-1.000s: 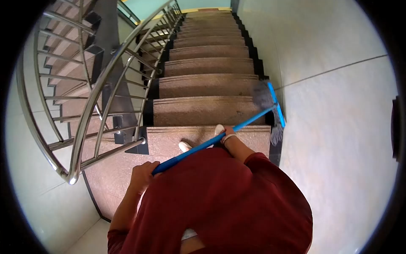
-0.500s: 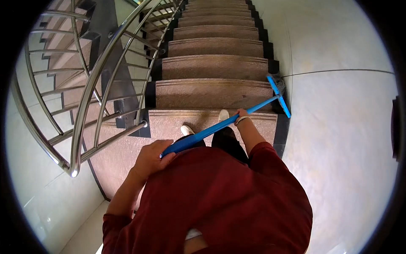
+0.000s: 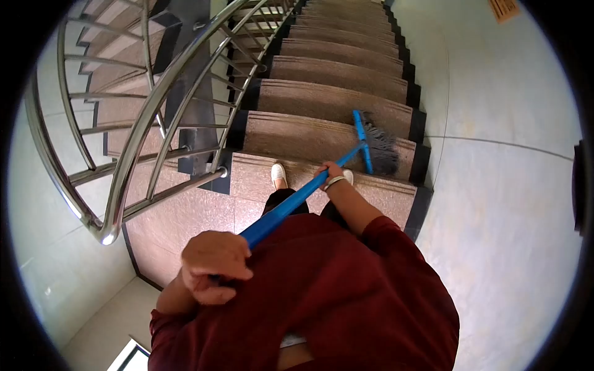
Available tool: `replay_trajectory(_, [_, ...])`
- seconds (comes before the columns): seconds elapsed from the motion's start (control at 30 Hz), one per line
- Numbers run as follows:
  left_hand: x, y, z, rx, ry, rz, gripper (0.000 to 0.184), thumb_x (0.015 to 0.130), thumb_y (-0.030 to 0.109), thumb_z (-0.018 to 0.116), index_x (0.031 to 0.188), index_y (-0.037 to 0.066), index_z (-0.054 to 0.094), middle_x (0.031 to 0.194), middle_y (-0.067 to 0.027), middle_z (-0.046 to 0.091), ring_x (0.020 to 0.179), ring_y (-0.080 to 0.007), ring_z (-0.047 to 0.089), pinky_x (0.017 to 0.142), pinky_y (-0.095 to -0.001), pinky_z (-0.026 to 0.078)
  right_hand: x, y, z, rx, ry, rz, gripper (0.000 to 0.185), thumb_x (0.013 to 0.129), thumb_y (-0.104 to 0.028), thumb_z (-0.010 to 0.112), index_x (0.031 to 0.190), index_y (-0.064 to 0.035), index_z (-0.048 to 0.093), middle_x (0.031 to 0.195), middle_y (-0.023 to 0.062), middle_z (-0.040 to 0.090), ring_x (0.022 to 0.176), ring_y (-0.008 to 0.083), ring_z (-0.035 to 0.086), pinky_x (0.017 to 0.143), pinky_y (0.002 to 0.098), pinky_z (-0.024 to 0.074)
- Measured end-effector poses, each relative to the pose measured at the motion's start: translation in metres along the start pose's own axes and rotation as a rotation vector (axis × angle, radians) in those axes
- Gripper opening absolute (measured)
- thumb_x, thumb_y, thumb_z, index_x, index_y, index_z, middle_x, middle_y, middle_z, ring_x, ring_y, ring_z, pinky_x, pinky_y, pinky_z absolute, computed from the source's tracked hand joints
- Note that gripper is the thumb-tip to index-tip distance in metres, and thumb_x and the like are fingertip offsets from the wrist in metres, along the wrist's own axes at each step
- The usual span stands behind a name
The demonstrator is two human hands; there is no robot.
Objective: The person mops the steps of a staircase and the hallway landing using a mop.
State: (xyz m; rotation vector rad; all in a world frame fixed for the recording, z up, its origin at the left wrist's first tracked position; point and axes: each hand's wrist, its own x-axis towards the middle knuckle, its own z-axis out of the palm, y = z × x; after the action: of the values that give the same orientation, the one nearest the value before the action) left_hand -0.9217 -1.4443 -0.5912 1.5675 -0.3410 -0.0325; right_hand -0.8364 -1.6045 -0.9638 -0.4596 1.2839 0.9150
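A blue mop handle (image 3: pixel 288 205) runs slantwise in front of my body. My right hand (image 3: pixel 330 175), with a bracelet at the wrist, is wrapped round its lower part. My left hand (image 3: pixel 216 264) is curled at the upper end, beside the handle's top. The blue mop head (image 3: pixel 363 142) touches the first step (image 3: pixel 297 137) below me, and its grey strands (image 3: pixel 380 148) spread to the right. Two light shoes (image 3: pixel 279 175) stand on the top landing near its edge.
A metal railing (image 3: pixel 145 111) curves along the left side. More stairs (image 3: pixel 337 68) descend ahead, with black edging at both sides. A pale tiled wall (image 3: pixel 495 185) rises on the right, with an orange sign (image 3: pixel 503 8) high on it.
The mop head has moved left from the wall onto the step, with its strands trailing right. My left hand has come nearer and lower. The view has turned, and the shoes have shifted.
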Motion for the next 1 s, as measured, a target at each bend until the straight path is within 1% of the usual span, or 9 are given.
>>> replay_trajectory(0.13, [-0.028,0.033,-0.051,-0.008,-0.117,0.042,0.021,0.058,0.015,0.061,0.068,-0.003,0.056,0.045,-0.0040,0.045,0.040,-0.0176,0.046,0.047,-0.0282,0.040,0.003,0.091,0.065,0.006,-0.170,0.079,0.026,0.070,-0.012,0.042,0.047,-0.0113,0.029,0.040,0.0003,0.033,0.036,0.0146,0.036,0.036,0.0270,0.0330])
replay_trajectory(0.23, [-0.044,0.059,-0.073,0.093,-0.229,-0.007,0.021,0.059,0.015,0.064,0.069,-0.002,0.056,0.043,-0.0033,0.043,0.039,-0.0142,0.043,0.044,-0.0250,0.038,0.011,0.154,0.108,-0.166,-0.227,0.031,0.026,0.071,-0.014,0.040,0.047,-0.0114,0.031,0.041,0.0007,0.034,0.039,0.0160,0.035,0.038,0.0276,0.0329])
replay_trajectory(0.33, [-0.047,0.076,-0.080,0.277,-0.282,-0.050,0.020,0.061,0.016,0.064,0.069,0.002,0.055,0.045,-0.0012,0.040,0.037,-0.0107,0.040,0.040,-0.0238,0.035,0.027,0.198,0.140,-0.121,-0.389,0.162,0.026,0.071,-0.016,0.041,0.047,-0.0108,0.032,0.042,0.0001,0.037,0.042,0.0163,0.034,0.042,0.0288,0.0321])
replay_trajectory(0.47, [-0.037,0.093,-0.089,0.319,-0.441,-0.067,0.020,0.061,0.019,0.064,0.067,0.003,0.056,0.046,-0.0020,0.041,0.041,-0.0127,0.044,0.042,-0.0233,0.037,0.011,0.223,0.168,0.045,-0.466,0.407,0.026,0.071,-0.016,0.042,0.047,-0.0105,0.032,0.042,-0.0009,0.037,0.041,0.0152,0.034,0.042,0.0279,0.0326])
replay_trajectory(0.5, [-0.036,0.098,-0.091,0.327,-0.485,-0.113,0.023,0.063,0.019,0.062,0.076,0.002,0.055,0.052,-0.0077,0.048,0.045,-0.0191,0.048,0.043,-0.0280,0.039,0.010,0.226,0.171,0.058,-0.449,0.400,0.026,0.071,-0.016,0.043,0.047,-0.0105,0.032,0.042,-0.0008,0.036,0.041,0.0150,0.034,0.042,0.0279,0.0327])
replay_trajectory(0.57, [-0.031,0.098,-0.089,0.333,-0.540,-0.152,0.027,0.065,0.020,0.060,0.084,0.001,0.055,0.058,-0.0134,0.055,0.050,-0.0255,0.053,0.045,-0.0328,0.042,0.015,0.226,0.172,0.066,-0.432,0.401,0.028,0.072,-0.018,0.041,0.046,-0.0109,0.032,0.042,-0.0006,0.036,0.041,0.0153,0.035,0.042,0.0280,0.0334])
replay_trajectory(0.63, [-0.025,0.093,-0.082,0.359,-0.549,-0.063,0.019,0.061,0.020,0.064,0.066,0.004,0.055,0.047,-0.0010,0.039,0.042,-0.0125,0.043,0.042,-0.0228,0.037,0.010,0.217,0.162,0.000,-0.495,0.326,0.029,0.072,-0.020,0.041,0.046,-0.0112,0.032,0.042,-0.0004,0.036,0.042,0.0160,0.035,0.043,0.0281,0.0338])
replay_trajectory(0.77, [-0.020,0.083,-0.073,0.368,-0.518,0.001,0.018,0.062,0.020,0.063,0.066,0.004,0.055,0.047,-0.0012,0.040,0.042,-0.0127,0.044,0.042,-0.0225,0.037,0.010,0.178,0.138,-0.054,-0.475,0.258,0.030,0.074,-0.020,0.037,0.046,-0.0114,0.032,0.043,0.0007,0.036,0.045,0.0181,0.035,0.045,0.0280,0.0337])
replay_trajectory(1.0, [0.011,0.050,-0.053,0.205,-0.604,0.108,0.009,0.067,0.014,0.057,0.068,0.005,0.056,0.051,-0.0032,0.044,0.048,-0.0172,0.047,0.050,-0.0284,0.041,-0.010,0.076,0.064,0.242,-0.376,0.068,0.022,0.073,-0.018,0.040,0.052,-0.0102,0.033,0.043,0.0002,0.034,0.042,0.0154,0.032,0.042,0.0275,0.0318])
